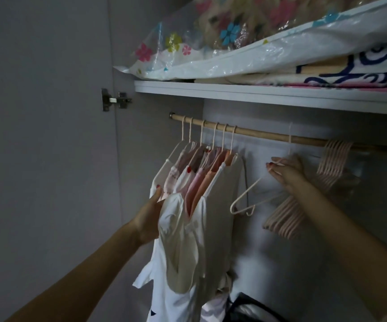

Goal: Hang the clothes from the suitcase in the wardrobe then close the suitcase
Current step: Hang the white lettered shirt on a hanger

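Inside the wardrobe (pixel 304 126), the right hand (pixel 285 171) pinches an empty white hanger (pixel 251 195) whose hook sits over the wooden rail (pixel 257 132). The left hand (pixel 150 217) grips a white garment (pixel 183 240) at the front of the hung clothes (pixel 199 177). A bunch of pink hangers (pixel 304 201) hangs just beside the right hand.

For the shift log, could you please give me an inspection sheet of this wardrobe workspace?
Surface: wooden rail under a white shelf.
Job's things: six hung garments; white garment; suitcase not in view.
Clutter: bunched empty pink hangers; bagged bedding on the shelf.
Grips: left hand holds the white garment; right hand pinches an empty white hanger.
Cables: nothing seen.
Surroundings: open door, hinge.
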